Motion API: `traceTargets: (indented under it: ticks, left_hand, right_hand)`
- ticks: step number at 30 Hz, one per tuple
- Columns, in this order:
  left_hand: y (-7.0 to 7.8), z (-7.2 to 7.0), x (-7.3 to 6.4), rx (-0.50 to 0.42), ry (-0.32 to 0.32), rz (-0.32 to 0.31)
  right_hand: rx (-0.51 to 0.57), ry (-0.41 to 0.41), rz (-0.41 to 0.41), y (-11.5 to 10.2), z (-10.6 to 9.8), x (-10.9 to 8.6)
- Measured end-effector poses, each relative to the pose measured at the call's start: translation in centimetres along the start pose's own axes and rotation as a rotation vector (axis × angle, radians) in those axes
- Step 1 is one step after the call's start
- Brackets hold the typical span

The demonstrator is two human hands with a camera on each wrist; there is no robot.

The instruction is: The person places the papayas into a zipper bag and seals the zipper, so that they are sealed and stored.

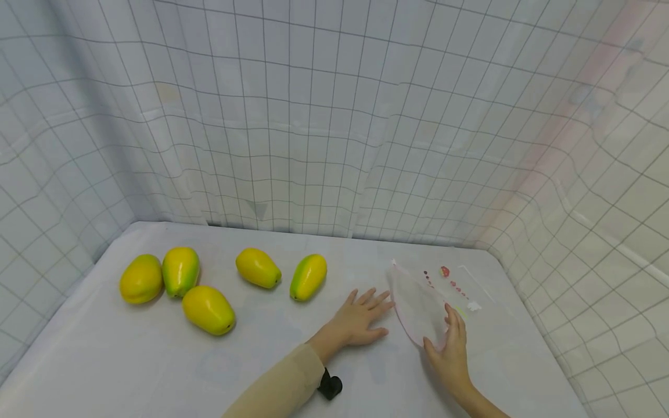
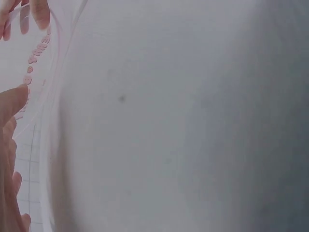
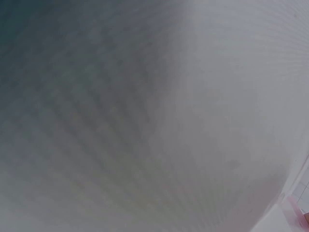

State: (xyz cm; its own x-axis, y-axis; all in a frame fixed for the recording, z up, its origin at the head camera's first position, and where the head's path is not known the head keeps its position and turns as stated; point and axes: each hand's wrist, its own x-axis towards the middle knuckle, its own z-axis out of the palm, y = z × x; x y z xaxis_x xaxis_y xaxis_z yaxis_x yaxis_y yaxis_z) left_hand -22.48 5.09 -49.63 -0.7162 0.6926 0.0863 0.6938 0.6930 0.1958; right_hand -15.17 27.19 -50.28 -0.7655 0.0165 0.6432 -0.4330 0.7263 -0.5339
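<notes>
Backing white tabletop [image 1: 251, 371], gridded curtain [image 1: 324, 145], left hand [image 1: 358, 321] splayed, right hand [image 1: 452, 353] parted at clear plastic [image 1: 418, 307]

Taking the left hand [image 1: 358, 322] as our clock's centre, with 12 straight ahead, we find a passable lane toward 12, between the nearest fruit [image 1: 308, 277] at 10 and the plastic sheet [image 1: 415, 305] between 2 and 3, ending at the gridded curtain [image 1: 334, 174]. Farther along 10, a second fruit [image 1: 258, 268] leaves us only a slim gap. A wider passage separates it from three clustered fruits [image 1: 209, 310] at 9. The sleeve [image 1: 279, 386] blocks 8; the right hand [image 1: 452, 354] obstructs just past 3.
</notes>
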Motion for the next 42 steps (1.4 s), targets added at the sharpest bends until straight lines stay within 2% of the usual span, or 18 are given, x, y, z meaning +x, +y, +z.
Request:
traceTargets:
  ticks: [5,9,17,20,26,34,42]
  left_hand:
    - [-0.5,-0.9,-1.2,-0.006,0.06,-0.019]
    - [-1.0,-2.2,-2.7,-0.037,0.131,-0.049]
    - [-2.8,-4.3,-6.4,-0.092,0.349,-0.098]
    - [-3.7,-4.7,-7.6,-0.087,0.422,-0.152]
    - [-5.3,-5.1,-9.9,-0.058,0.529,-0.267]
    - [-6.9,-5.2,-13.1,-0.019,0.677,-0.37]
    - [-7.8,-5.0,-16.3,-0.031,0.702,-0.54]
  right_hand:
    - [-0.011,0.008,0.017,-0.1,0.0,0.0]
    - [-0.004,0.0,0.051,-0.3,-0.1,0.0]
    - [-0.006,-0.009,0.068,-0.4,-0.2,0.0]
    - [-0.007,-0.015,0.075,-0.4,-0.2,0.0]
    - [-0.007,-0.012,0.093,-0.3,-0.2,0.0]
    - [-0.008,-0.018,0.099,-0.2,-0.2,-0.1]
    - [-0.005,-0.013,0.094,-0.1,-0.3,0.0]
